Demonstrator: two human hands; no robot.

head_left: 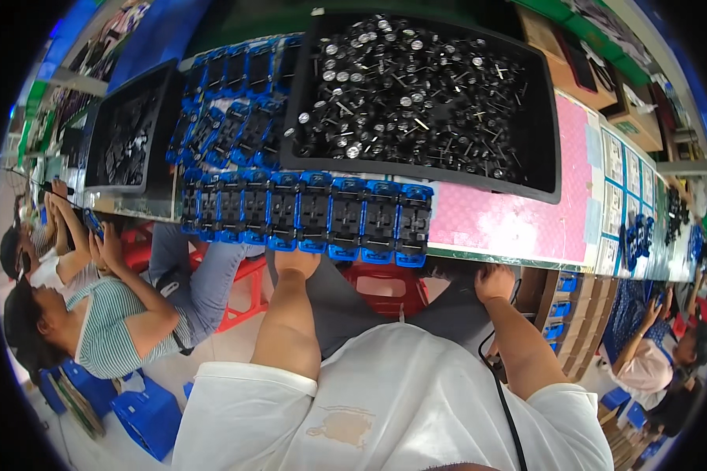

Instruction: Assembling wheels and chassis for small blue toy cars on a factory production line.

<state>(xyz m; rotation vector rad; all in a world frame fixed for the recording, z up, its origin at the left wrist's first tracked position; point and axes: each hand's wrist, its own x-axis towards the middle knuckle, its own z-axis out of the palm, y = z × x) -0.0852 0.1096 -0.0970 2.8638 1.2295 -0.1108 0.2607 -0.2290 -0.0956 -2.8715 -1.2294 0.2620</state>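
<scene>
My left hand (296, 262) is at the table's front edge, just under the near row of blue-and-black toy car chassis (306, 212). Its fingers are hidden beneath the row, so I cannot see whether they hold anything. My right hand (496, 282) rests by my right knee below the table edge, fingers bent and slightly apart, with nothing visible in it. Several chassis stand side by side in the near row, and more lie in looser rows (232, 129) behind it. A large black tray (559, 149) holds a heap of small black wheel-and-axle parts (416, 102) with shiny round ends.
Left of the chassis stands another black bin (126, 133) with dark parts. A pink mat (487, 224) covers the table on the right. A red stool (381, 286) is below the edge, and a black cable (504, 392) runs down my shirt. Co-workers (114, 322) sit on both sides.
</scene>
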